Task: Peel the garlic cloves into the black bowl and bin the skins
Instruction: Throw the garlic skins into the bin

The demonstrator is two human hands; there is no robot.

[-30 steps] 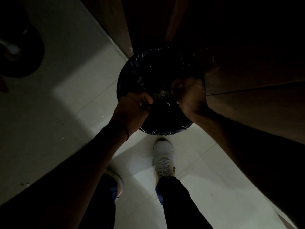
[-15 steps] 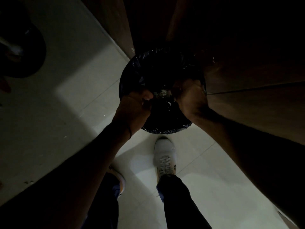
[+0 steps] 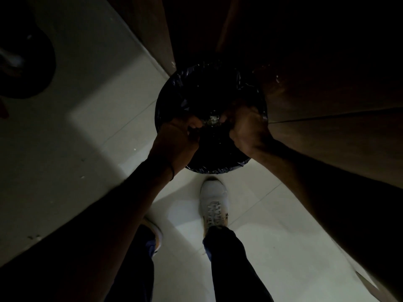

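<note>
A round bin (image 3: 174,90) lined with a black bag stands on the floor against brown cabinets. Over its near half, my left hand (image 3: 174,140) and my right hand (image 3: 248,129) each grip one side of a dark container (image 3: 214,138). The dim light hides its exact shape. Pale garlic skins (image 3: 212,121) show at its far edge between my hands, above the bin's opening. No garlic cloves are visible.
Brown cabinet fronts (image 3: 327,94) rise behind and to the right of the bin. My white shoe (image 3: 214,205) stands on the pale tiled floor (image 3: 98,127) just before the bin. A dark round object (image 3: 28,68) sits at the far left.
Both hands stay on the dark container over the bin, shifting only slightly. The pale skins remain at its far edge.
</note>
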